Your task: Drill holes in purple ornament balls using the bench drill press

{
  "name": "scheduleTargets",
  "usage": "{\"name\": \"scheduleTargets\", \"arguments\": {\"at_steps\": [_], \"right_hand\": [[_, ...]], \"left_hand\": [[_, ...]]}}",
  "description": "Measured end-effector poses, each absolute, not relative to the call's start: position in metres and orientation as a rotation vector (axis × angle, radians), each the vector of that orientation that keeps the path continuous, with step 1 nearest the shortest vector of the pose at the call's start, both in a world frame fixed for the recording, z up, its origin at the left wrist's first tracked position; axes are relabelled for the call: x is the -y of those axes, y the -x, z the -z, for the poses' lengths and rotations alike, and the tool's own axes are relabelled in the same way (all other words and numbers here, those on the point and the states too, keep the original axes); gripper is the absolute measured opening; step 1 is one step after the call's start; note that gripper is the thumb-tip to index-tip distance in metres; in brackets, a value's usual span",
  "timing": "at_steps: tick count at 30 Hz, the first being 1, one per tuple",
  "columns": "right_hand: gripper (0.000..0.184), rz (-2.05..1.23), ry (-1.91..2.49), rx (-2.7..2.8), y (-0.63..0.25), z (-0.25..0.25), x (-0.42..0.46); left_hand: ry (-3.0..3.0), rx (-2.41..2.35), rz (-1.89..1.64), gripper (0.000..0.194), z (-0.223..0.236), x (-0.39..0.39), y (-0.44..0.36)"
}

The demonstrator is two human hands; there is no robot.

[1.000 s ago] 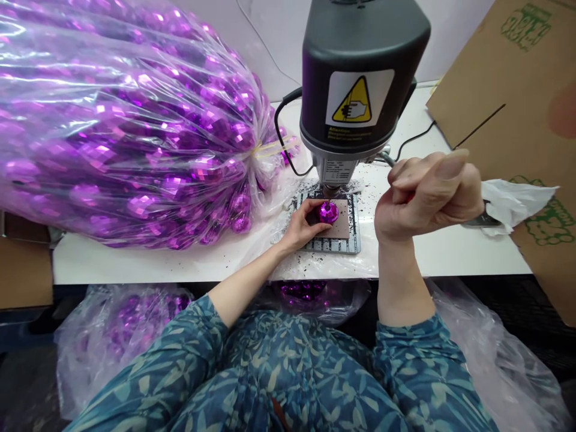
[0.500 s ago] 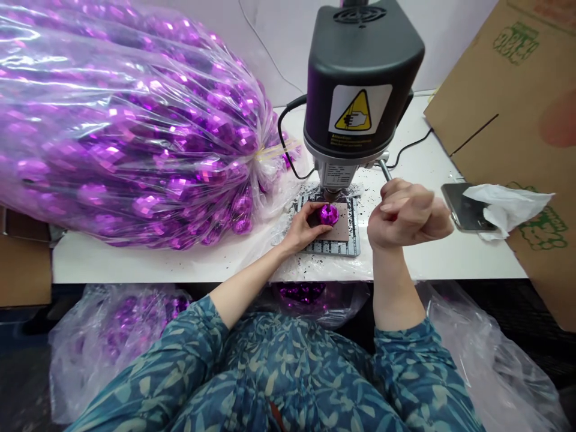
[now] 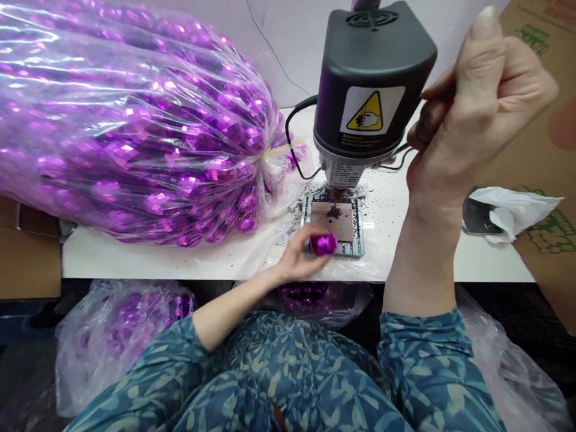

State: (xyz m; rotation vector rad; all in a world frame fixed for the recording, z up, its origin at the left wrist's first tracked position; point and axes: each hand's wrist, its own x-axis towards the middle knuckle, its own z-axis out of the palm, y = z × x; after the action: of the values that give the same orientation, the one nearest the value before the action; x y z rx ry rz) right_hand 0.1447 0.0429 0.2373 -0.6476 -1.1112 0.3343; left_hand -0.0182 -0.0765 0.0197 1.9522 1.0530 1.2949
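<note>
My left hand (image 3: 297, 255) pinches a shiny purple faceted ball (image 3: 324, 243) between thumb and fingers, over the front edge of the drill press base (image 3: 356, 247). Behind the ball, a brown square board (image 3: 344, 225) lies on that base with dark shavings and a small hole in it. Above stands the drill press (image 3: 373, 78), its black motor housing carrying a yellow warning label. My right hand (image 3: 477, 114) is raised at the right of the housing, fingers curled around the press lever, which is mostly hidden behind the hand.
A large clear bag (image 3: 180, 138) of purple balls fills the left of the table (image 3: 135, 258). At right are a phone (image 3: 479, 216) under a crumpled white tissue (image 3: 517, 204) and a cardboard box (image 3: 549, 180). More plastic bags (image 3: 99, 348) hang below the table edge. Dark shavings surround the base.
My left hand has drawn the ball from under the drill toward me, off the board. My right hand has risen with the lever, up and to the right.
</note>
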Motion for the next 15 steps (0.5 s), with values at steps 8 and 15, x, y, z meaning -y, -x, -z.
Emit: {"name": "scheduleTargets", "arguments": {"at_steps": [8,15], "right_hand": [[0.057,-0.362,0.498,1.031,-0.142,-0.236,-0.043],[0.060,-0.356,0.522,1.059,-0.144,-0.235,-0.042]], "left_hand": [[-3.003,-0.603,-0.328,0.037,-0.006,0.161,0.041],[-2.347,-1.257,-1.023,0.025,-0.023,0.016,0.073]]}}
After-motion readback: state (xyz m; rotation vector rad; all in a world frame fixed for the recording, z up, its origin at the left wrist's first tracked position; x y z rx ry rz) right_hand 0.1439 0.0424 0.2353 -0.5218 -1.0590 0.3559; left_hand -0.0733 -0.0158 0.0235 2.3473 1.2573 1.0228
